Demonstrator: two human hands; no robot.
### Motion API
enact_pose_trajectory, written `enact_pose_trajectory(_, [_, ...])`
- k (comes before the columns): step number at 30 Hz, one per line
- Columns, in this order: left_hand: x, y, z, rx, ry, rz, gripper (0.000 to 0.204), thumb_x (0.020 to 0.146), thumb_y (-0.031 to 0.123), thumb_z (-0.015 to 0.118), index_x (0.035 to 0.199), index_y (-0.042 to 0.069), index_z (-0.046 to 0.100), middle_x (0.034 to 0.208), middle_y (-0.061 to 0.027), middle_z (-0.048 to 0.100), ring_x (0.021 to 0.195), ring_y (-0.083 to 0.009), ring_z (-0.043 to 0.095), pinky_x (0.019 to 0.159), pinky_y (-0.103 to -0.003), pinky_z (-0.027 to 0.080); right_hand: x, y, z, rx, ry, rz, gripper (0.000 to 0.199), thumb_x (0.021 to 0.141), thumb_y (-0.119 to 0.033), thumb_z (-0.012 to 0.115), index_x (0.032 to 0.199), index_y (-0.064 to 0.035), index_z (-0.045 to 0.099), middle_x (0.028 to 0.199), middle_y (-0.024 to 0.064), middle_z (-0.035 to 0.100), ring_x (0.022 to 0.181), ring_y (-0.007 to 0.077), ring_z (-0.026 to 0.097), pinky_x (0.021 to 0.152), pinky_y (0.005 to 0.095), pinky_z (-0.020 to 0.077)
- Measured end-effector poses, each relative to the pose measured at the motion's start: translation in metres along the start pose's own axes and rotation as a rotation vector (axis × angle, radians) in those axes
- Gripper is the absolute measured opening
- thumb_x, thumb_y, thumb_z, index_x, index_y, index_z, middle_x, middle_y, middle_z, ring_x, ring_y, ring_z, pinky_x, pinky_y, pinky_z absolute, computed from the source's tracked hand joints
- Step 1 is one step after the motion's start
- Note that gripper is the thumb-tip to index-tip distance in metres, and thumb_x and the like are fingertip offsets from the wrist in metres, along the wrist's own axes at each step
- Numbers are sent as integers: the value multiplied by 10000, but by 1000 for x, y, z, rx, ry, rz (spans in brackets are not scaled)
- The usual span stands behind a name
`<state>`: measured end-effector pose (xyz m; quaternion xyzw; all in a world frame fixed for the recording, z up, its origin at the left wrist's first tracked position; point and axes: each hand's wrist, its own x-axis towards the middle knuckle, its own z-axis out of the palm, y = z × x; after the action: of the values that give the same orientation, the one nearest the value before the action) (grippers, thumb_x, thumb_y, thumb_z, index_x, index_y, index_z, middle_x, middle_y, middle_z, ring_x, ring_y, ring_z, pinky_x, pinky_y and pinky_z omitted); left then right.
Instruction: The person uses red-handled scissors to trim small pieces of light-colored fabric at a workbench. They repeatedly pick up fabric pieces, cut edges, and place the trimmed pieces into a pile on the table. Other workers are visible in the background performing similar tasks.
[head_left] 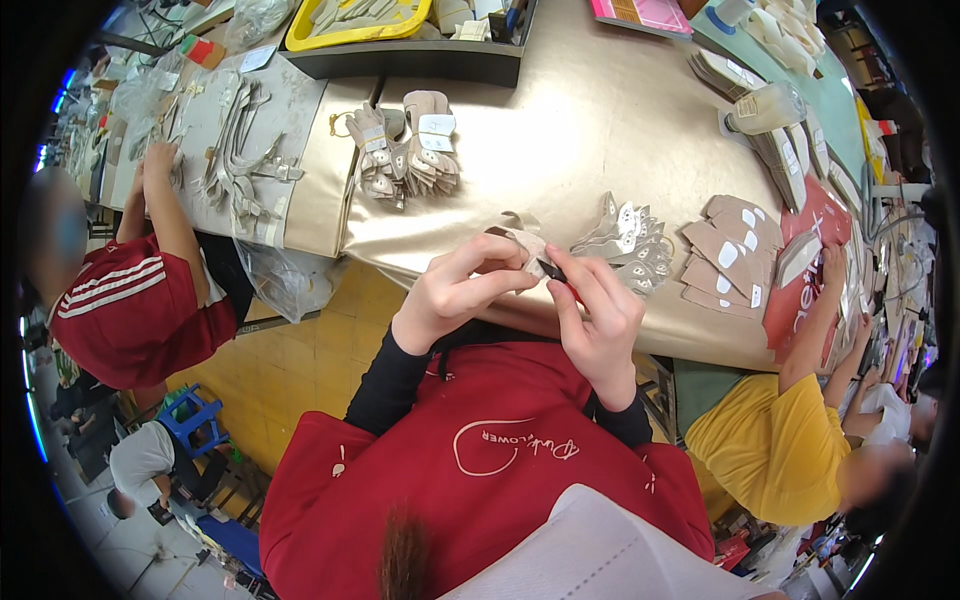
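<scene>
In front of my chest, at the table's near edge, my left hand [462,290] pinches a small beige cut piece [527,243] between thumb and fingers. My right hand [603,318] is closed on a small dark slim object [551,269] that touches the piece; its kind is too small to make out. Just right of my hands lies a fan of grey cut pieces [628,238] with white marks. Further right are flat beige cut pieces [738,250] with white labels. Beyond my left hand sit banded bundles of grey pieces [430,160].
The gold-coloured table cover [540,130] stretches ahead. At its far side stands a black tray [410,62] with a yellow basket [355,35]. A clear bottle [768,108] stands at the right. People work at both sides, one in red [135,310], one in yellow [765,445].
</scene>
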<state>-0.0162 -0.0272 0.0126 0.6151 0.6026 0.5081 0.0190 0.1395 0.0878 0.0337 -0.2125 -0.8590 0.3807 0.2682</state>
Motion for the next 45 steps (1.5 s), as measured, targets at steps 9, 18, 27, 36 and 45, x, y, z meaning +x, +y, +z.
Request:
enact_pose_trajectory(9, [-11,-6,12,-194,28,-72,151,768,-77,705,899,-4,725,992,-99,636,873,-219,652,706,-311,543,-5,13,8,22,-25,12,338,835,43,658,1142,-78,730,886,116,631,717,243,631,636,326,512])
enact_pose_trajectory(18, [-6,-1,26,-480,321,-60,75,812,-28,735,861,25,714,947,-69,626,872,-207,645,718,-301,512,-22,53,35,510,81,338,309,1004,-72,512,1276,57,582,927,44,598,745,101,500,635,237,394])
enact_pose_trajectory(27, [-15,0,25,-612,440,-218,85,805,-32,743,854,37,736,933,-45,646,858,-141,644,697,-266,500,-22,54,58,633,186,308,352,1026,-168,512,1321,22,538,873,15,547,647,60,404,547,198,290])
enact_pose_trajectory(36, [-9,-3,4,-421,368,-124,65,901,-6,652,937,-9,705,1021,-111,653,989,-247,641,822,-332,518,9,23,11,1136,292,348,423,1011,-197,541,1373,10,471,906,5,517,624,44,376,518,189,282])
enact_pose_trajectory(45, [-17,-14,16,166,266,-87,242,700,-103,753,902,28,773,927,-85,650,862,-204,682,706,-287,583,1,35,8,271,-65,61,380,852,50,644,1222,-31,669,882,85,660,693,141,599,611,283,482])
